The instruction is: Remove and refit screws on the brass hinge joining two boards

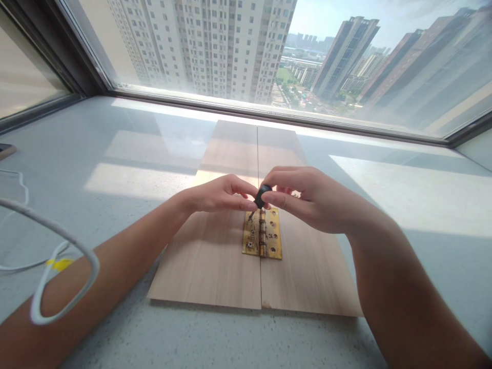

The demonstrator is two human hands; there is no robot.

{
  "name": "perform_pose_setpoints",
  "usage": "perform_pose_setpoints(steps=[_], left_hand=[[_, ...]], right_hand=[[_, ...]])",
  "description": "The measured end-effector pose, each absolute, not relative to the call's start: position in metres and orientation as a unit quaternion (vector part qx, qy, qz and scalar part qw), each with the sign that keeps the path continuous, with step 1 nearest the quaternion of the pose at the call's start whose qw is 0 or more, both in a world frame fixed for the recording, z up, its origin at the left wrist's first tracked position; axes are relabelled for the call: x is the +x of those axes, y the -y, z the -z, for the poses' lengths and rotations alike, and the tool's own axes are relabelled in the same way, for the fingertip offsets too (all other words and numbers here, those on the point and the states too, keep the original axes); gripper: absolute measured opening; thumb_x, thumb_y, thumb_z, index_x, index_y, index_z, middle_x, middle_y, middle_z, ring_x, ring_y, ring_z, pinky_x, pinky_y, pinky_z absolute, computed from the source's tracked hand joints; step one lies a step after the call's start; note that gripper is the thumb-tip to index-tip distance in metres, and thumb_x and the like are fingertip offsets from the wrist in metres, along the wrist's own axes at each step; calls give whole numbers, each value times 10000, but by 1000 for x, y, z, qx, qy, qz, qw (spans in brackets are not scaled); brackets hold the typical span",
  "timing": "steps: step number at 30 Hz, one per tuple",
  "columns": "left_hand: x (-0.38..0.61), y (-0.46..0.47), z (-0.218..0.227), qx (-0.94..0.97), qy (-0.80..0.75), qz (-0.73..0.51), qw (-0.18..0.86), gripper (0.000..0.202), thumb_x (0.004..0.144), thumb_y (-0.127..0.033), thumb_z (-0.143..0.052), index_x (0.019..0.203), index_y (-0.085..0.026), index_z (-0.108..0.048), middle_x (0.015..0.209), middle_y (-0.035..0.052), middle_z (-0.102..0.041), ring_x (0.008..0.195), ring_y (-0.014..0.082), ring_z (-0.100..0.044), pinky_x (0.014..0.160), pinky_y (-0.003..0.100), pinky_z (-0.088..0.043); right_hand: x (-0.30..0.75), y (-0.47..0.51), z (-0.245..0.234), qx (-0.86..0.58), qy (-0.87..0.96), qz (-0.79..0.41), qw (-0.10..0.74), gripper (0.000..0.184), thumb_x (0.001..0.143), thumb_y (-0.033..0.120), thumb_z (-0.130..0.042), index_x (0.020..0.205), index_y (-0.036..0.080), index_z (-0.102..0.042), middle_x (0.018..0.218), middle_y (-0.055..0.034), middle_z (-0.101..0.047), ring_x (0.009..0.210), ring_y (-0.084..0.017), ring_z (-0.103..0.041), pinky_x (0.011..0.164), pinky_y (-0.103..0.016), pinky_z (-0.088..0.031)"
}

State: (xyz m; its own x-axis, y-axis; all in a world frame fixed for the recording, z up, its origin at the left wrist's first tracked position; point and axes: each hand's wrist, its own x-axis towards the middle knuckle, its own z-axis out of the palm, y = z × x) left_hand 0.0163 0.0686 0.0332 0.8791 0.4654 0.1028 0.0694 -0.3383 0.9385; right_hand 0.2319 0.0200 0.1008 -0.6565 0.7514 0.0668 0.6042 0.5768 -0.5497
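Note:
A worn brass-coloured hinge (263, 241) lies opened flat across the seam between two pale wooden boards (207, 266). Its left leaf has screws in it, while dark holes show in the right leaf. My right hand (303, 197) grips the black handle of a short screwdriver (263, 196) between thumb and fingers. The shaft slants down to the upper part of the left leaf. My left hand (226, 195) is closed in a pinch at the lower end of the handle, by the shaft. Whether its fingertips hold the screwdriver or something small is hidden.
The boards rest on a pale speckled window sill (126, 246). A white cable (92, 261) with a yellow tag (60, 264) loops over my left forearm. A dark object's corner (5, 150) shows at the left edge. The window frame (230, 110) runs behind the boards.

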Motion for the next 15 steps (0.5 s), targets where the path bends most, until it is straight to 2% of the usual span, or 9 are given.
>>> perform_pose_setpoints(steps=[5,10,12,15], left_hand=[[21,-52,-21,796,-192,-301,489,223,880,-267,-615,1064,-229,-737,979,59,-708,949,189,-618,871,338,-475],[32,-23,-18,777,-329,-415,340,158,864,-269,-635,971,-246,-751,889,36,-734,934,208,-606,838,368,-463],[36,-14,-19,778,-368,-429,273,133,865,-291,-640,925,-243,-749,810,20,-731,872,202,-607,793,360,-454],[37,-8,-22,776,-396,-440,218,124,856,-312,-655,871,-224,-741,760,10,-723,798,187,-605,747,344,-444]], right_hand=[[233,-21,-102,-394,866,-271,148,272,935,385,-502,885,194,-689,801,-3,-648,716,-123,-550,650,-281,-419],[232,-22,-102,-398,860,-285,144,303,955,390,-450,921,216,-696,837,1,-671,746,-128,-561,663,-278,-410],[227,-20,-102,-424,855,-258,153,308,937,421,-478,871,214,-697,813,2,-672,718,-129,-560,635,-275,-397],[218,-15,-100,-496,832,-159,194,348,879,490,-549,728,194,-653,668,9,-620,617,-124,-514,561,-274,-336]])
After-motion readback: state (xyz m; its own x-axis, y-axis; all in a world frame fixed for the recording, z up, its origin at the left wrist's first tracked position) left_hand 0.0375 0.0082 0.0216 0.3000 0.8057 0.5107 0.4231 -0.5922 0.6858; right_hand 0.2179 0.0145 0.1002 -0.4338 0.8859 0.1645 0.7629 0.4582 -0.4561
